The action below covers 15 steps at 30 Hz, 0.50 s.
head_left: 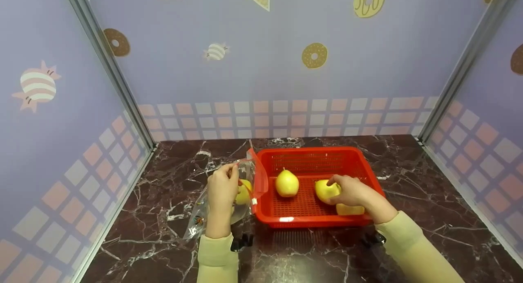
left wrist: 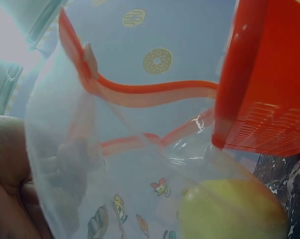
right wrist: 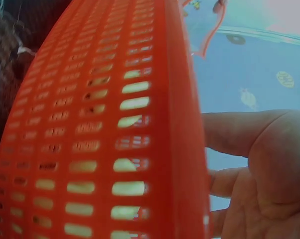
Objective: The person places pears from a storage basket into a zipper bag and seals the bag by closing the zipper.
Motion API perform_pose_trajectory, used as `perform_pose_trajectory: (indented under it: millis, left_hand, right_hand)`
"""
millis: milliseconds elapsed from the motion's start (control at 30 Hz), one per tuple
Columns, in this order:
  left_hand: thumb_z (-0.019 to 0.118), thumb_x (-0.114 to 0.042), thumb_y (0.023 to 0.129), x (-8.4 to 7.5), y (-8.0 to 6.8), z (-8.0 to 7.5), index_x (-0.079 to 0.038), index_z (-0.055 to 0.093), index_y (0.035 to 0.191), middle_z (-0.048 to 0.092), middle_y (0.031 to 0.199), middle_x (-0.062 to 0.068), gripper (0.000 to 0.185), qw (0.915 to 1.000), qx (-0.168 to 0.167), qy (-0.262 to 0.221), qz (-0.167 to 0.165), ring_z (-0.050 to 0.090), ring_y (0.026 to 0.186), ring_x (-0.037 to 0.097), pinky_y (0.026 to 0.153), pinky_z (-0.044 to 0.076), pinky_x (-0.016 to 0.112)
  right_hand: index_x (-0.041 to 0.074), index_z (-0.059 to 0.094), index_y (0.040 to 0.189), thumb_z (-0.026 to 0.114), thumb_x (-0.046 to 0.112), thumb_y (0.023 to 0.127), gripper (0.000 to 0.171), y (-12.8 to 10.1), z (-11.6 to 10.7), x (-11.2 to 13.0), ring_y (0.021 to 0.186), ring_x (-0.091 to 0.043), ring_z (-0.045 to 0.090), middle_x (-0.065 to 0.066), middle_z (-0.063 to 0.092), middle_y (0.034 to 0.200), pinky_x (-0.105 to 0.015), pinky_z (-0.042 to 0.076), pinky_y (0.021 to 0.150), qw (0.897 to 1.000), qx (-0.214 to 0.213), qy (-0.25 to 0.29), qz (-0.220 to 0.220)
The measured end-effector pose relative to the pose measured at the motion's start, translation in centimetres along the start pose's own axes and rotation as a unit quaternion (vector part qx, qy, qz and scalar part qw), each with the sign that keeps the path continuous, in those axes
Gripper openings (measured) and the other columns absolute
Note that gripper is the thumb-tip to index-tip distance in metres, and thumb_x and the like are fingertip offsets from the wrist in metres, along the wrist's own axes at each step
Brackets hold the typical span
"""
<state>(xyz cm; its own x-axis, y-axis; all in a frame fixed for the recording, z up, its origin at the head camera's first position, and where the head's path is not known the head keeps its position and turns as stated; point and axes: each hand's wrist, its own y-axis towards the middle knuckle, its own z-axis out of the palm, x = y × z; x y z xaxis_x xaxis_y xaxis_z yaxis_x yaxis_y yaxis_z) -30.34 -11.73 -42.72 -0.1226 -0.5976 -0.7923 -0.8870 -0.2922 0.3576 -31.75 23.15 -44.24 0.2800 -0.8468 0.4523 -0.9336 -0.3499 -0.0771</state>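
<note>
A person's two hands work at a dark marble table, seen from above. A red basket sits at the middle, and a clear zip bag with a red seal strip lies touching its left wall.

The right hand reaches inside the basket, fingers curled over a yellow pear at the basket's right half. The pear lies directly under the fingertips, on the side of the hand toward the bag. A second pear stands upright to its left, apart from it, stem up, between the gripped fruit and the bag. A third piece shows only partly, beneath the same hand near the front wall.

The left hand pinches the bag's upper edge and holds its mouth up, facing the basket. Through the plastic in the left wrist view, another pear already rests at the bag's bottom.

So the bag's opening lies to the left of the gripped pear, just over the basket's left wall, with the standing pear on the line between them. The right hand is the nearer to all the fruit in the basket; the left is taken up with the bag.
</note>
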Motion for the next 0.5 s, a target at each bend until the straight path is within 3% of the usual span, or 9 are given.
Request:
perform_pose_trajectory:
  millis: [133, 333, 500]
  left_hand:
    - [0.060, -0.020, 0.102, 0.1, 0.0, 0.0, -0.004, 0.078, 0.112, 0.072, 0.063, 0.004, 0.026, 1.0000, -0.001, 0.004, 0.004, 0.052, 0.039, 0.001, 0.051, 0.050, 0.028]
    - [0.061, -0.020, 0.101, 0.0, 0.0, -0.1, -0.004, 0.078, 0.108, 0.072, 0.062, 0.004, 0.024, 0.9999, -0.005, 0.006, 0.011, 0.053, 0.039, 0.001, 0.051, 0.050, 0.029]
    - [0.061, -0.020, 0.101, -0.1, 0.0, -0.1, -0.004, 0.078, 0.108, 0.072, 0.063, 0.004, 0.024, 0.9999, -0.006, 0.007, 0.011, 0.054, 0.040, 0.003, 0.052, 0.051, 0.030]
  right_hand:
    - [0.000, 0.063, 0.122, 0.084, 0.023, 0.080, 0.052, -0.1, 0.0, -0.5, 0.115, -0.045, 0.063, -0.027, 0.067, 0.123, -0.065, 0.043, 0.103, 1.000, 0.025, -0.007, 0.016]
    - [0.000, 0.061, 0.118, 0.085, 0.018, 0.080, 0.048, -0.1, -0.1, -1.0, 0.090, -0.029, 0.059, -0.017, 0.066, 0.101, -0.050, 0.050, 0.087, 0.998, 0.051, 0.005, 0.038]
    - [0.000, 0.061, 0.111, 0.085, 0.017, 0.078, 0.044, -0.2, -0.2, -1.5, 0.089, -0.029, 0.058, -0.016, 0.066, 0.100, -0.047, 0.049, 0.085, 0.997, 0.060, 0.002, 0.055]
